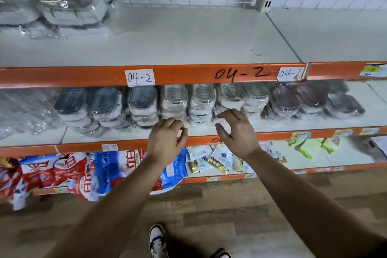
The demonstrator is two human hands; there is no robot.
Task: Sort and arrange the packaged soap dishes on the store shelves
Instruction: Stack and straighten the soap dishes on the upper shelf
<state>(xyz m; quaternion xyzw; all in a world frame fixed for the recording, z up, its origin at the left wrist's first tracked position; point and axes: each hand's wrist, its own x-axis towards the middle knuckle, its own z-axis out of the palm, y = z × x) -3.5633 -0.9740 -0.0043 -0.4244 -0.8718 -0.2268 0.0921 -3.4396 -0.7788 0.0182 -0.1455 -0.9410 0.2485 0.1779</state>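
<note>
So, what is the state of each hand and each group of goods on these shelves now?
Left hand: fingers curled, holding nothing.
Right hand: open, fingers spread, holding nothing.
Clear soap dishes: wrapped, stacked in columns.
Dark soap dishes: wrapped, stacked, stacks leaning forward.
Purple soap dishes: wrapped, piled unevenly.
Top-shelf soap dishes: wrapped, stacked at the left.
Red and blue bags: lying jumbled on the lowest shelf.

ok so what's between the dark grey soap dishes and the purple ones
Head view: stacks of clear packaged soap dishes fill the row between the dark grey stacks and the purple stacks.
</note>
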